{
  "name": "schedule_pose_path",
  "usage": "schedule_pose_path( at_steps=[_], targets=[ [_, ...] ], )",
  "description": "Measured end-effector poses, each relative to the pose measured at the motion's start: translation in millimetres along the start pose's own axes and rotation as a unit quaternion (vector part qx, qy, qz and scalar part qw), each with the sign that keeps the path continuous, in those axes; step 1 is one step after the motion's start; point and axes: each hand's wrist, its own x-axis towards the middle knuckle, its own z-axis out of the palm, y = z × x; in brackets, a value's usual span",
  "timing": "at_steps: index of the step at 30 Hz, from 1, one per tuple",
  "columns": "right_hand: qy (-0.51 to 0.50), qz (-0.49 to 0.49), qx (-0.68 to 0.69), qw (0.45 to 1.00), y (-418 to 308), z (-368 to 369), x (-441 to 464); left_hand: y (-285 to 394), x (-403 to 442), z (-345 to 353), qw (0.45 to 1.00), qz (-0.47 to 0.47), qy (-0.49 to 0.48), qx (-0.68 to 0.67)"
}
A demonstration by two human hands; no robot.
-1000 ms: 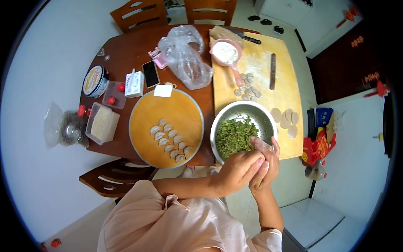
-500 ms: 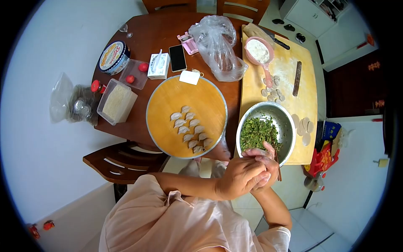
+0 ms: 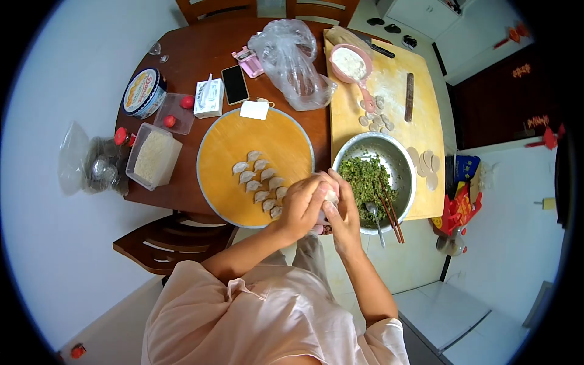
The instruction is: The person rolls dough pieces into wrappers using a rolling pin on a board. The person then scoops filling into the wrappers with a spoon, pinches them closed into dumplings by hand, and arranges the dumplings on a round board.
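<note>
Dough [image 3: 331,198] sits between both hands [image 3: 300,207] [image 3: 344,220], shifted left; spoon [image 3: 371,208] now shows.

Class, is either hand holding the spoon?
No: the left hand and right hand hold pale dough, while the spoon rests in the metal bowl.
</note>
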Motion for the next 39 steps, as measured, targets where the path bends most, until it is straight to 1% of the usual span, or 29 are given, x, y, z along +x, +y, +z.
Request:
schedule_pose_path(
  at_steps=[1,2,4,5,8,9,11,12,15,18,21,24,26,28,30,31,34,36,38,39],
  targets=[
    [0.009,0.03,0.043,0.999,-1.8,2.7,-4.8,5.4,4.0,-4.9,1.0,0.008,-0.019,0.005],
    [0.018,0.06,0.085,0.994,-3.8,4.6,-9.2,5.4,9.6,-7.8,0.996,0.07,-0.03,0.053],
    [0.039,0.063,0.106,0.992,2.5,3.4,-14.3,4.7,19.1,-11.8,0.968,0.195,-0.05,0.149],
    [0.04,0.067,0.126,0.989,-0.8,3.5,-15.4,4.5,17.5,-14.4,0.972,0.167,-0.092,0.135],
    [0.057,0.075,0.165,0.982,-12.2,7.6,-13.8,16.8,12.4,-3.1,0.988,0.119,-0.056,0.083],
    [0.067,0.075,0.178,0.979,-13.9,8.6,-13.3,12.1,9.8,-4.9,0.986,0.114,-0.074,0.097],
    [0.089,0.086,0.203,0.971,-17.7,11.4,-15.6,11.5,4.7,-2.3,0.988,0.088,-0.075,0.104],
    [0.089,0.076,0.205,0.972,-15.9,11.6,-17.2,11.9,3.9,-1.1,0.989,0.076,-0.074,0.107],
    [0.097,0.051,0.215,0.97,-9.9,12.8,-21.9,10.0,3.8,-0.6,0.985,0.103,-0.069,0.122],
    [0.102,0.067,0.234,0.965,-4.8,12.2,-25.8,4.0,2.3,-0.5,0.98,0.122,-0.065,0.145],
    [0.122,0.055,0.213,0.968,-3.0,13.9,-25.1,0.3,0.8,-0.4,0.972,0.134,-0.058,0.185],
    [0.134,-0.001,0.154,0.979,2.8,7.4,-17.9,1.7,8.4,3.6,0.959,0.172,-0.048,0.222],
    [0.117,-0.019,0.076,0.99,8.9,-3.8,-15.1,11.8,8.8,14.2,0.973,0.107,0.029,0.2],
    [0.104,-0.033,-0.014,0.994,16.1,-13.5,-15.0,8.4,5.6,13.5,0.982,0.068,0.017,0.175],
    [0.091,-0.043,-0.112,0.989,23.5,-19.1,-15.6,-11.7,0.2,-3.6,0.984,0.056,-0.085,0.147],
    [0.072,-0.01,-0.136,0.988,24.6,-22.6,-15.0,-16.5,-1.8,-3.4,0.987,0.033,-0.086,0.135],
    [0.061,0.005,-0.186,0.981,29.2,-32.1,-15.0,-34.4,-1.5,-14.6,0.967,0.007,-0.098,0.235],
    [0.095,-0.04,-0.261,0.96,44.8,-50.0,-17.9,-63.5,-6.4,-23.2,0.958,-0.003,-0.079,0.276],
    [0.11,0.014,-0.231,0.967,41.9,-67.4,-27.2,-101.1,-17.7,-31.8,0.948,-0.029,-0.065,0.309],
    [0.126,0.02,-0.227,0.965,39.2,-73.9,-32.4,-122.1,-24.1,-36.8,0.946,-0.027,-0.066,0.316]
  ],
)
